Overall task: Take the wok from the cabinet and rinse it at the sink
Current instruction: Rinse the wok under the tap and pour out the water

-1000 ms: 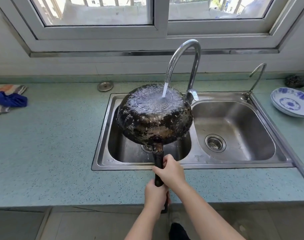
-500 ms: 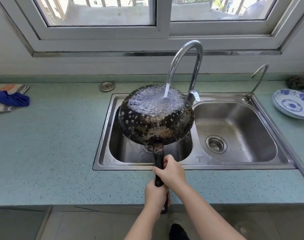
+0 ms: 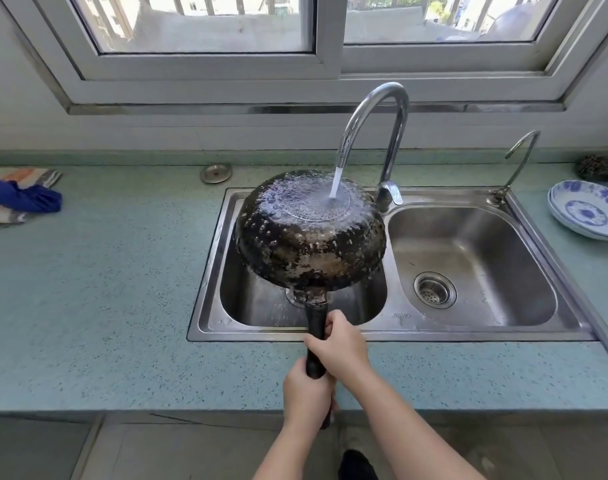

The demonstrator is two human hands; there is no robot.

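A dark, blackened wok (image 3: 309, 247) hangs upside down over the left basin of a steel double sink (image 3: 396, 336). Water runs from the tall curved faucet (image 3: 375, 123) onto the wok's flat bottom and splashes off it. Both hands grip its black handle, which points toward me. My right hand (image 3: 340, 344) holds the handle higher up, near the sink's front rim. My left hand (image 3: 306, 393) holds the handle's end, over the counter's front edge. The wok's inside is hidden.
Blue-and-white plates (image 3: 590, 209) are stacked on the green counter at the right, with a dark scrubber (image 3: 595, 167) behind them. A small second tap (image 3: 519, 161) stands at the sink's back right corner. A sink plug (image 3: 215, 173) and cloths (image 3: 18, 197) lie to the left.
The wok has stayed under the running water with only a slight shift. Both hands keep the same grip on the handle.
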